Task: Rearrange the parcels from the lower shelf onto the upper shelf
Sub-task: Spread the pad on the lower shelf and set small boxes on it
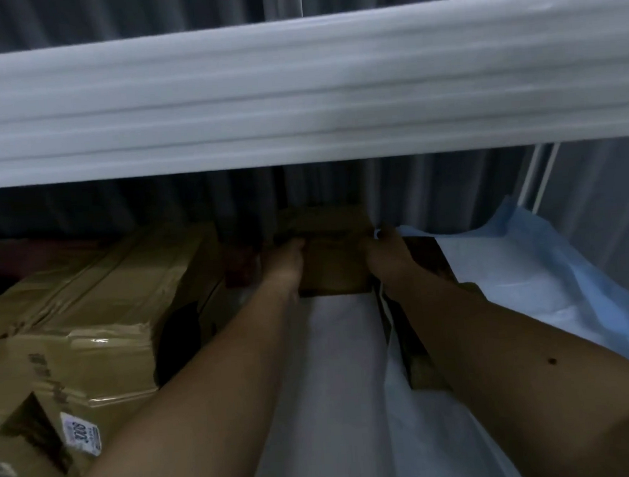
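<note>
Both hands reach far into the lower shelf. The left hand and right hand grip opposite sides of a small brown parcel. Taped cardboard boxes lie left.

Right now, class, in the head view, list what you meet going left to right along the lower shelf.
Large taped cardboard box → left hand → small brown parcel held between both hands → right hand → pale blue wrapping.

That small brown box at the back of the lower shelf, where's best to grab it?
Grip the small brown box by its two side faces, reaching straight in from the front. The left hand and right hand already flank it; the large taped carton crowds its left.
</note>
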